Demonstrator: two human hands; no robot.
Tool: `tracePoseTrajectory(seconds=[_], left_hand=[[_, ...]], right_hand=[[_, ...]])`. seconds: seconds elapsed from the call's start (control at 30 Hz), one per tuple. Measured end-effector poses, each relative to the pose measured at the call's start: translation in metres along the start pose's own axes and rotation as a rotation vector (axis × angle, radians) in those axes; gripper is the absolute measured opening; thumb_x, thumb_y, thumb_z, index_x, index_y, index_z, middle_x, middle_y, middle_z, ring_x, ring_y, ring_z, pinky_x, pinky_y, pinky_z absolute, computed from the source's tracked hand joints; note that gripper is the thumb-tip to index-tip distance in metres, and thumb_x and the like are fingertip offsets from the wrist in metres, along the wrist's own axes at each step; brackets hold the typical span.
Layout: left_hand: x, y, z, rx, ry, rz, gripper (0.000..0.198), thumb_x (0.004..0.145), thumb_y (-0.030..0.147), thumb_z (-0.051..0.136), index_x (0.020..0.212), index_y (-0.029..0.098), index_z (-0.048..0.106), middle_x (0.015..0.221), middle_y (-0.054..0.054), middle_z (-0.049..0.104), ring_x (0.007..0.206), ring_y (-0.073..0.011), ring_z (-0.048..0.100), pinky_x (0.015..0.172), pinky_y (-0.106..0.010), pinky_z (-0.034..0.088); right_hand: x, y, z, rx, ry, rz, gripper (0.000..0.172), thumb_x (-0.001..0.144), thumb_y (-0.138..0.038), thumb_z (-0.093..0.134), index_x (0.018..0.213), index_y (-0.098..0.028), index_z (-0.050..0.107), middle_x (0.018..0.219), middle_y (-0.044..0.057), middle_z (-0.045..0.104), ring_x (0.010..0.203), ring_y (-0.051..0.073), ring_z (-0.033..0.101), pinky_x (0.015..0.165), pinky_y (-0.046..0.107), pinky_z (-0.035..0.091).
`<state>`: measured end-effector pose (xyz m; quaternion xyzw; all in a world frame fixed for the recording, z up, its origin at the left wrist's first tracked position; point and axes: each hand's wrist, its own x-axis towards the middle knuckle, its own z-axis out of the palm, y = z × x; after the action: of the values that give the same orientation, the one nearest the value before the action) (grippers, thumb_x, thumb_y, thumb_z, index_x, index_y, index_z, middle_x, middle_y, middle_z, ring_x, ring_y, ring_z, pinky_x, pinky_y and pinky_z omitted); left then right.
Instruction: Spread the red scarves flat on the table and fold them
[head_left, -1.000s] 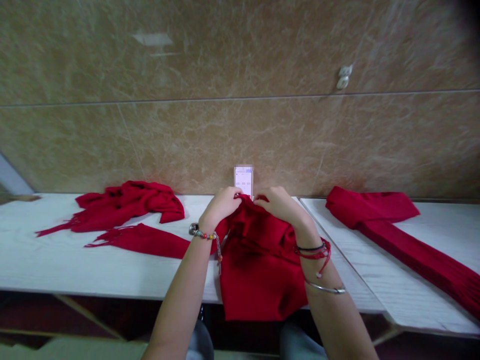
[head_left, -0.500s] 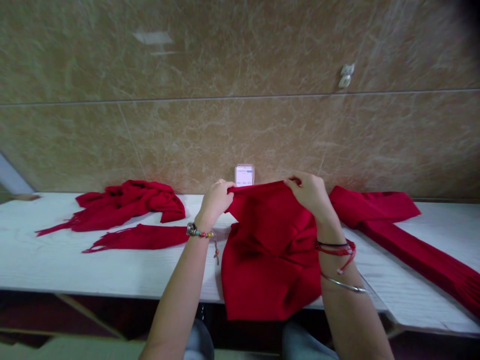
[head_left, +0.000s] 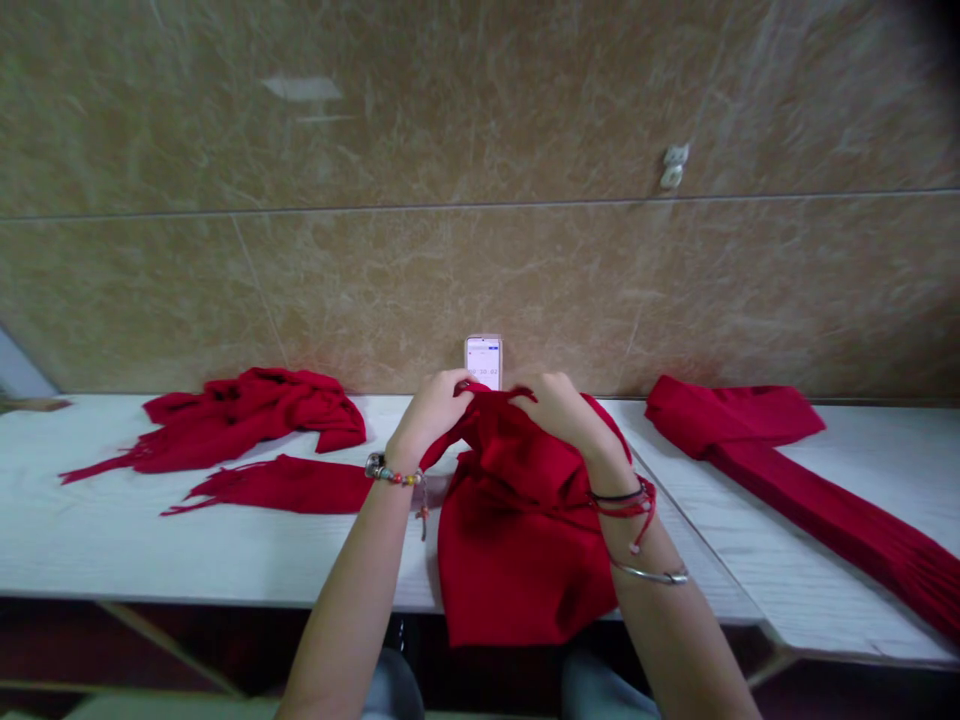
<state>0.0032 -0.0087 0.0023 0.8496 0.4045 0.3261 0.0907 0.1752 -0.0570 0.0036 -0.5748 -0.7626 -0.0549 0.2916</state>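
Observation:
A red scarf [head_left: 517, 530] lies bunched on the white table [head_left: 150, 550] in front of me, its lower part hanging over the near edge. My left hand [head_left: 435, 412] and my right hand [head_left: 551, 405] are both closed on its top edge, close together, just in front of a phone [head_left: 484, 360] that leans on the wall. Bracelets ring both wrists.
A crumpled red scarf with fringes [head_left: 247, 410] lies at the left, with a fringed red length [head_left: 285, 485] in front of it. Another red scarf [head_left: 795, 480] stretches along a second white table [head_left: 825, 590] at the right. A marbled wall [head_left: 480, 200] with a small white fitting [head_left: 670, 166] stands behind.
Half a second ago my hands held the scarf's top edge spread wide; now they have come together, gathering the cloth at the middle.

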Motion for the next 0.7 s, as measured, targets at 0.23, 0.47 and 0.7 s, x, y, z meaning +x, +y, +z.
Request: tracePoseTrajectory(seconds=[0.23, 0.47, 0.7], left_hand=[[0.000, 0.005, 0.003, 0.202, 0.053, 0.040, 0.026, 0.079, 0.011, 0.045, 0.090, 0.015, 0.067, 0.089, -0.007, 0.062, 0.088, -0.0157, 0.055, 0.082, -0.024, 0.041], [0.000, 0.018, 0.009, 0.101, -0.096, 0.026, 0.029, 0.078, 0.009, 0.043, 0.089, 0.019, 0.068, 0.089, -0.005, 0.067, 0.081, -0.0146, 0.059, 0.076, -0.022, 0.041], [0.001, 0.001, 0.009, 0.097, 0.001, -0.043, 0.014, 0.078, 0.015, 0.051, 0.085, 0.017, 0.062, 0.081, -0.004, 0.066, 0.073, -0.0150, 0.059, 0.066, -0.022, 0.043]], right_hand=[[-0.003, 0.020, -0.014, 0.028, 0.325, 0.201, 0.018, 0.078, -0.021, 0.049, 0.079, -0.017, 0.066, 0.079, 0.006, 0.068, 0.073, 0.017, 0.060, 0.067, 0.026, 0.042], [-0.002, 0.007, 0.008, 0.023, -0.043, -0.107, 0.036, 0.072, -0.022, 0.059, 0.107, -0.017, 0.058, 0.105, 0.009, 0.063, 0.093, 0.019, 0.057, 0.079, 0.027, 0.042], [0.003, 0.002, -0.001, 0.004, 0.144, 0.109, 0.018, 0.079, -0.019, 0.049, 0.082, -0.019, 0.067, 0.082, 0.006, 0.069, 0.077, 0.017, 0.061, 0.067, 0.024, 0.041]])
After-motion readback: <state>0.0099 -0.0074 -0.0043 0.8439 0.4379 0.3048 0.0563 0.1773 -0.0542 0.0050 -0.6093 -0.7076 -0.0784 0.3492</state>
